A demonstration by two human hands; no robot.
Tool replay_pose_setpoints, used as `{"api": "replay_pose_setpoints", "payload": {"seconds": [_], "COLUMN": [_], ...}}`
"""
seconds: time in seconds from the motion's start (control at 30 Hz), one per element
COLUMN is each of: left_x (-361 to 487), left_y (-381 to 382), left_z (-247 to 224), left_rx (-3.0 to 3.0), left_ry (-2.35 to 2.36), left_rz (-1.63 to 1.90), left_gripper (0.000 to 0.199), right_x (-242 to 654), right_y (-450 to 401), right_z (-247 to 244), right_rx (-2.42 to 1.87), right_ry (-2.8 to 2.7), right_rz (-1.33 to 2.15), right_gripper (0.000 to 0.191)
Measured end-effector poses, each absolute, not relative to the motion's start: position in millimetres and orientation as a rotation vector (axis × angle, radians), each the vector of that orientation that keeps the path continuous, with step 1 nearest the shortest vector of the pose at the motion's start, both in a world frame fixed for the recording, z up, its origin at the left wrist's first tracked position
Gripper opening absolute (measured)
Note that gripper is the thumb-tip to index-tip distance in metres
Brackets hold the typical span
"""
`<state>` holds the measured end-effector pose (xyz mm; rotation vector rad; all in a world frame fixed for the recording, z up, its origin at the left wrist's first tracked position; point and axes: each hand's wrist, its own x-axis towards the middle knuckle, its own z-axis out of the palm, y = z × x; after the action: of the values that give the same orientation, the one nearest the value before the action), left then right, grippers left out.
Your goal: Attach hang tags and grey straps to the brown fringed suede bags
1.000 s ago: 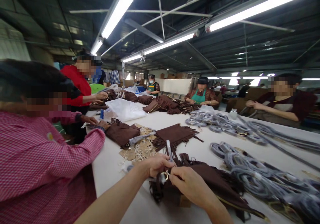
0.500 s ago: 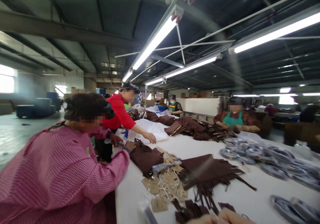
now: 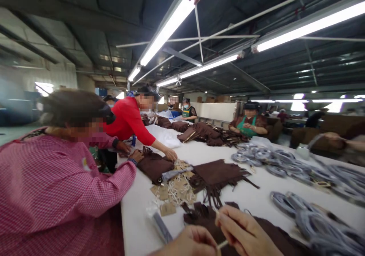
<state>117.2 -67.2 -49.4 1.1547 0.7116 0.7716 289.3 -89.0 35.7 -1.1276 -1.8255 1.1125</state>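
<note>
Low in the view, my left hand (image 3: 192,242) pinches a thin pale cord. My right hand (image 3: 242,227) is just right of it, thumb and fingers closed on the same kind of pale cord, which shows between the hands. Beneath both hands lies a dark brown fringed piece (image 3: 268,229). Beyond it, another brown fringed piece (image 3: 219,172) is spread on the white table (image 3: 142,218). Brown paper tags (image 3: 178,187) with white strings form a pile left of that piece. A grey rolled item in clear plastic (image 3: 162,225) lies left of my left hand.
A person in pink checks (image 3: 68,187) works close on the left, beside a person in red (image 3: 128,119) who reaches toward the tags. Coiled grey straps (image 3: 308,218) cover the right side. Brown goods (image 3: 211,132) and a person in a green apron (image 3: 247,126) are farther back.
The view has tilted down and shifted right, so both my hands show more fully. The red-sleeved arm now reaches to the tag pile. At the far right, another person's hands with a grey strap have appeared.
</note>
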Motion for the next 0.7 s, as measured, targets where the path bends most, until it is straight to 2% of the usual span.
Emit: {"api": "replay_pose_setpoints", "payload": {"seconds": [0.07,0.17,0.3,0.43,0.7], "left_x": [108,89,77,82,101], "left_y": [-76,-92,-124,-148,-147], "left_z": [-41,-27,-20,-24,-5], "left_rx": [1.136,1.498,2.026,2.079,1.645], "left_ry": [0.794,0.979,1.034,1.012,0.968], "left_rz": [0.795,0.880,0.819,0.787,0.945], "left_gripper": [0.033,0.015,0.016,0.013,0.048], "right_x": [296,309,323,319,275], "right_y": [-92,-98,-117,-141,-153], "right_z": [43,56,77,95,84], "right_rx": [-1.129,-1.167,-1.213,-1.309,-1.421], "right_ry": [-1.786,-1.764,-1.865,-2.090,-2.460], "right_rz": [1.126,1.062,0.916,0.823,0.556], "right_gripper": [0.043,0.040,0.033,0.031,0.030]}}
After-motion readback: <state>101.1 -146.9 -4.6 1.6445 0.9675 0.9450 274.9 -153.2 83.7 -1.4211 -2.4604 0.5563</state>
